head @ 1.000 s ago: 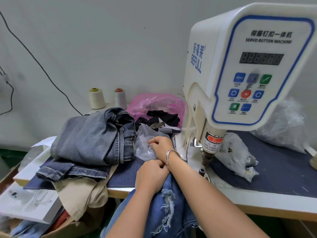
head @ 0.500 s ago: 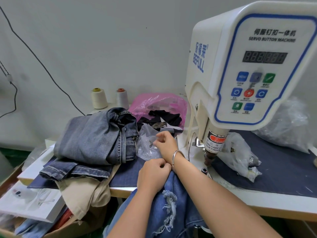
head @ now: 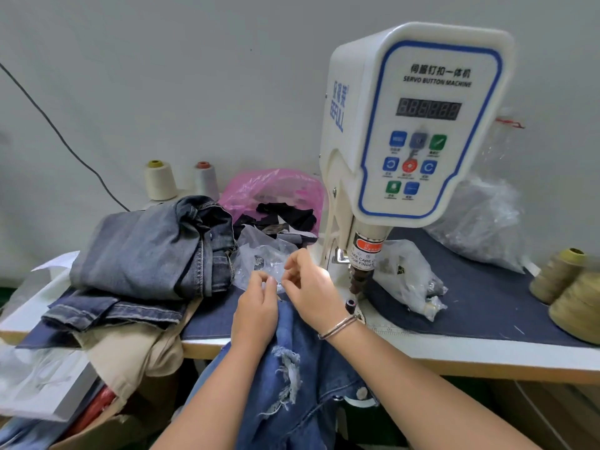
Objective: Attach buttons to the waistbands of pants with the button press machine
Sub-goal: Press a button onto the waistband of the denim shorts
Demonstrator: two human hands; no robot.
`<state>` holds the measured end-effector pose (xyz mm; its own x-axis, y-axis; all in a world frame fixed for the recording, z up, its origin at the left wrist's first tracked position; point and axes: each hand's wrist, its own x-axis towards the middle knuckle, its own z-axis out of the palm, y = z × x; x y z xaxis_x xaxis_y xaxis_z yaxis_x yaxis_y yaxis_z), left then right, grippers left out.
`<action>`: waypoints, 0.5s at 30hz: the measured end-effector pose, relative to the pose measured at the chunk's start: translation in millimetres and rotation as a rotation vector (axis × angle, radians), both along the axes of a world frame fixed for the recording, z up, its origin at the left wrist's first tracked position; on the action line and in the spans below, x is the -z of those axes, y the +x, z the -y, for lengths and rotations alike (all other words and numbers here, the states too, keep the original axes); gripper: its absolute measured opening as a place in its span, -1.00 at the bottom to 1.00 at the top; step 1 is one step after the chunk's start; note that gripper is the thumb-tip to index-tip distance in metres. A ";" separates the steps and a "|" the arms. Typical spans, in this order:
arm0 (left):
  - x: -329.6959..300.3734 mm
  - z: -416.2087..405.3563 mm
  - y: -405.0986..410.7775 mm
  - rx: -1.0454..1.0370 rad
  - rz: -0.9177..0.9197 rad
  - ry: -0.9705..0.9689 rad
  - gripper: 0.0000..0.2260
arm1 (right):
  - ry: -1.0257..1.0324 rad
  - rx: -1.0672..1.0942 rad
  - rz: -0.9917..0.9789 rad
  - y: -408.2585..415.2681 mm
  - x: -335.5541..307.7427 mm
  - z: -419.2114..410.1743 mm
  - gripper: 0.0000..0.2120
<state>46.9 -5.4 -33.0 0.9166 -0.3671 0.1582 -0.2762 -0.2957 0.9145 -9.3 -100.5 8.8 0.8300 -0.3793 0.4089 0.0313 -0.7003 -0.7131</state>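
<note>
While the ripped blue jeans (head: 292,378) hang over the near tabletop (head: 487,355) edge, the left hand (head: 256,306) and right hand (head: 311,287) meet at their top edge, both grips curled; whether either pinches cloth or a button I cannot tell. The servo button machine (head: 412,125) stands just right, with folded jeans (head: 152,251) stacked left and a clear plastic bag (head: 263,258) just beyond the fingers.

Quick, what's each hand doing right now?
Left hand: fingers curled, pinching the clear plastic bag.
Right hand: fingers curled; holding anything cannot be told.
</note>
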 end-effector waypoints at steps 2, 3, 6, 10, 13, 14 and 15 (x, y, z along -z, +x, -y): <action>1.4 -0.3 0.4 -0.002 0.023 0.017 -0.79 | -0.022 -0.013 -0.014 0.8 0.4 -2.4 -0.83; 1.9 -0.4 0.4 -0.002 0.028 0.012 -0.77 | -0.031 -0.014 -0.024 1.7 0.3 -3.3 -0.83; 1.5 -1.6 -0.2 -0.002 0.040 0.001 -0.73 | -0.021 -0.007 -0.030 3.5 0.2 -5.2 -0.82; 2.6 -1.3 1.0 -0.003 0.050 0.022 -0.73 | -0.017 0.022 -0.042 6.4 4.0 -3.6 -0.79; 4.0 -1.1 2.1 -0.012 0.050 0.044 -0.76 | 0.060 0.057 -0.041 8.0 10.6 -1.2 -0.90; 4.2 -1.0 2.2 -0.015 0.051 0.043 -0.77 | 0.071 0.070 -0.038 7.8 11.8 -0.6 -0.93; 4.1 -0.8 2.1 -0.015 0.053 0.038 -0.77 | 0.069 0.079 -0.028 7.5 12.5 -0.2 -0.95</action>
<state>49.0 -4.6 -37.0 0.9128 -0.3598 0.1931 -0.3194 -0.3346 0.8866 -1.9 -100.2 -3.7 0.8072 -0.4704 0.3566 -0.0423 -0.6487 -0.7599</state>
